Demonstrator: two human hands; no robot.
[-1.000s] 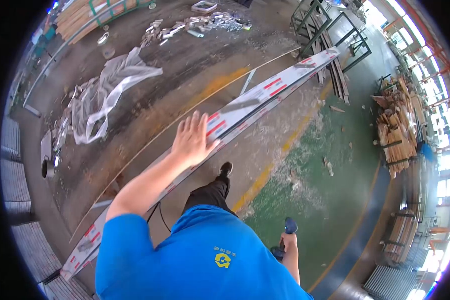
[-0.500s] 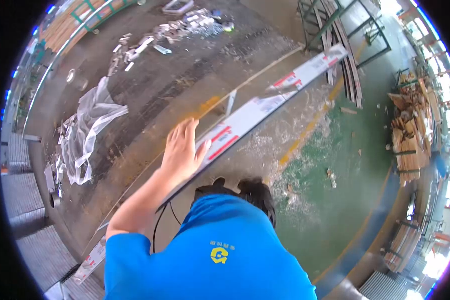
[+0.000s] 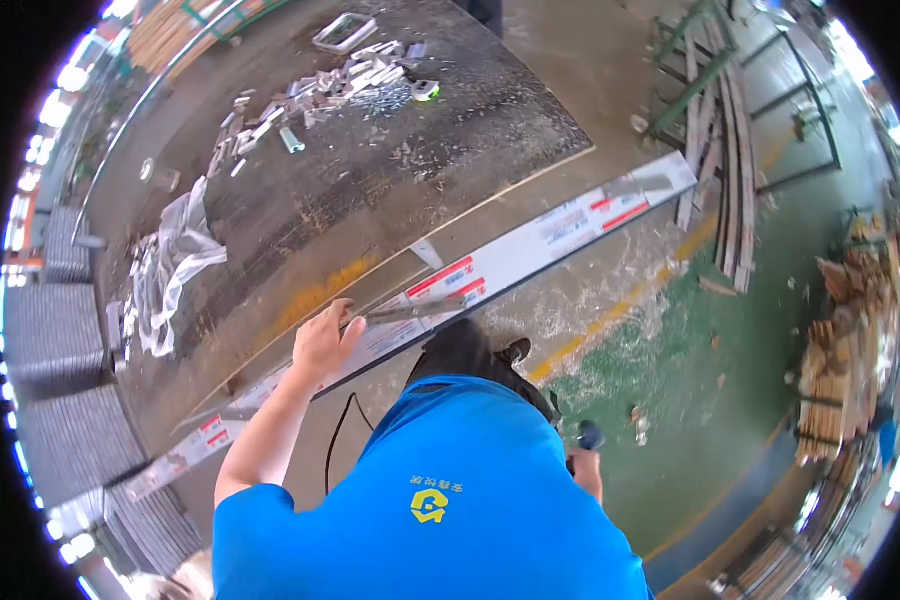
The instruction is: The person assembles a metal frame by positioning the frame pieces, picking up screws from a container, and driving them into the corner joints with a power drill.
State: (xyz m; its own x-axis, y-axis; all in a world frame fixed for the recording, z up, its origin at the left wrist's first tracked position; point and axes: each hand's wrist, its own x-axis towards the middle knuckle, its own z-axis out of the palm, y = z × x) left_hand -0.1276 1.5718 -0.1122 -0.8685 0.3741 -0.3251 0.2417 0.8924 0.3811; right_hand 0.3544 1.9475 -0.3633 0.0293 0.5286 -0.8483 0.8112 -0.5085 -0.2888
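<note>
A long white wrapped profile (image 3: 530,245) with red labels runs diagonally from lower left to upper right. My left hand (image 3: 322,343) is over the profile's left part, at its far edge, fingers slightly bent and thumb apart, with nothing visible in it. Low on the right, beside my body, my right hand (image 3: 587,472) is wrapped round a dark handheld tool (image 3: 590,436) with a rounded end. Part of that tool is hidden by the hand and the blue shirt. A black cable hangs below the profile.
Beyond the profile lies a dark board (image 3: 370,190) with plastic film (image 3: 177,265) and metal offcuts (image 3: 290,100). A green metal rack (image 3: 695,75) with long strips is at upper right. Wood pieces (image 3: 840,340) are stacked at far right; grey profile stacks (image 3: 65,385) at left.
The view has shifted along the profile. My left hand has moved left and nearer my body, its fingers now more bent. The tool in my right hand is back in view after being hidden.
</note>
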